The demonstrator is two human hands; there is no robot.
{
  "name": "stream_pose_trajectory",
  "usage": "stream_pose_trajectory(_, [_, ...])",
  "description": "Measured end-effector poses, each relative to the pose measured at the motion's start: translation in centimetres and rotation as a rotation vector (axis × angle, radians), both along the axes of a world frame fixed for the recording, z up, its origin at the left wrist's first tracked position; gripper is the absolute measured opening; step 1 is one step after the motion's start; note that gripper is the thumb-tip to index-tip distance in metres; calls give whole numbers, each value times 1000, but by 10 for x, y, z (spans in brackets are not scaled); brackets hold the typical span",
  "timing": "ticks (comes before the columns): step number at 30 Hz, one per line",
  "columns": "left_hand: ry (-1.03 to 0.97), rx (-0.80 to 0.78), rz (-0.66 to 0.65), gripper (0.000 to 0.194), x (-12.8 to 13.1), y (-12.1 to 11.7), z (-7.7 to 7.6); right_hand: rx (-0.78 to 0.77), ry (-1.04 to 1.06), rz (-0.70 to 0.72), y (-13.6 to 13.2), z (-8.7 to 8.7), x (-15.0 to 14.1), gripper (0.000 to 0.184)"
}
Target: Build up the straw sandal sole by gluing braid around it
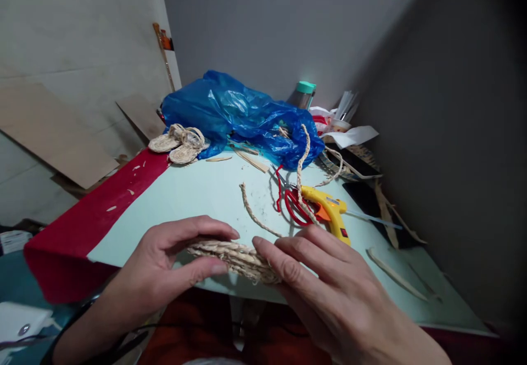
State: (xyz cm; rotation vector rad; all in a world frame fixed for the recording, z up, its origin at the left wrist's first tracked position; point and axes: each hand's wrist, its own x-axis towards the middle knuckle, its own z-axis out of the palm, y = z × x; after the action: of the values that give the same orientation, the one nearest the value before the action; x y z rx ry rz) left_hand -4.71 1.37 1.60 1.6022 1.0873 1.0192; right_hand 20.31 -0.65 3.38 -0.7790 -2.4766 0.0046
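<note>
A coiled piece of braided straw point(234, 258) is held between my hands above the table's near edge. My left hand point(168, 266) grips its left end, thumb on the near side and fingers over the top. Closed around the other end is my right hand point(321, 271), its fingers lying along the upper side. Beyond the hands, a loose braided straw cord point(253, 211) lies on the table, and a longer braid point(302, 162) runs over the red-handled scissors point(294, 208) and a yellow glue gun point(331, 208).
Small straw slippers point(185, 148) sit at the far left, beside a crumpled blue plastic bag point(234, 107). A green-lidded jar point(304, 93) and a white cup point(341, 126) stand behind. Dry straw strips point(395, 274) lie right. Red cloth point(90, 211) covers the table's left side.
</note>
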Motion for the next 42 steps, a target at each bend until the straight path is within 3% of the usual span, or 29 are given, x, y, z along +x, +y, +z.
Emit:
stream_pose_trajectory(9, [81, 35, 20, 16, 11, -10, 1, -64, -44, 2, -5, -3, 3, 36])
stream_pose_trajectory(15, [-33, 101, 5, 11, 17, -14, -1, -85, 52, -29, -10, 1, -4, 38])
stream_pose_trajectory(24, [-53, 32, -7, 12, 21, -15, -2, -174, 118, 58, -12, 3, -5, 32])
stream_pose_trajectory(28, [-72, 15, 46, 10, 23, -15, -4, -167, 100, 77, -9, 4, -6, 29])
stream_pose_trajectory(34, [-57, 55, -35, 15, 21, -16, -3, -206, 20, 108, -8, 14, 2, 32])
stream_pose_trajectory(42, [-77, 14, -13, 12, 23, -20, -1, -201, -53, 144, 7, 31, 5, 32])
